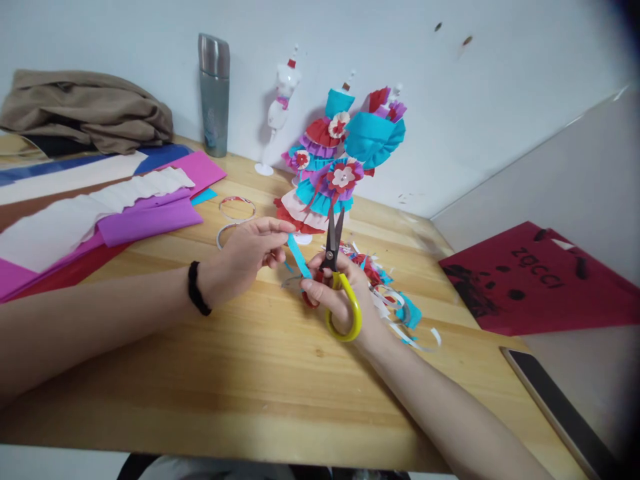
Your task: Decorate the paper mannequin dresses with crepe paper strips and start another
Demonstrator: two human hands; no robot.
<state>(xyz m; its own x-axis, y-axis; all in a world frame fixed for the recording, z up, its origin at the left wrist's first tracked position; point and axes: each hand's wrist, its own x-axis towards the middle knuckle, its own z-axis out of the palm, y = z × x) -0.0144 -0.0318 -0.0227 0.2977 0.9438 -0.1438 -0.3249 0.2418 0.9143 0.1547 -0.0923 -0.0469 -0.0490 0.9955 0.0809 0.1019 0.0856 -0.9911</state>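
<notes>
My left hand [245, 257] pinches the upper end of a narrow turquoise paper strip [299, 256]. The strip slants down to my right hand [345, 293], whose thumb and fingers hold its lower end. That same hand also carries yellow-handled scissors [357, 313], their dark blades pointing up and away and slightly parted. Beyond the blades stand small dress-form figures in ruffled paper skirts, one with a pink flower [343, 176] and another topped by a turquoise ruffle [375, 139]. A bare white dress form [287, 83] stands to their left.
Paper scraps [410, 310] litter the table right of my hands. Tape rolls [237, 208] lie left of centre. Coloured paper sheets [150, 217], a brown cloth [90, 107] and a grey bottle [214, 100] are at left. A red bag [540, 280] and a phone [560, 407] lie at right.
</notes>
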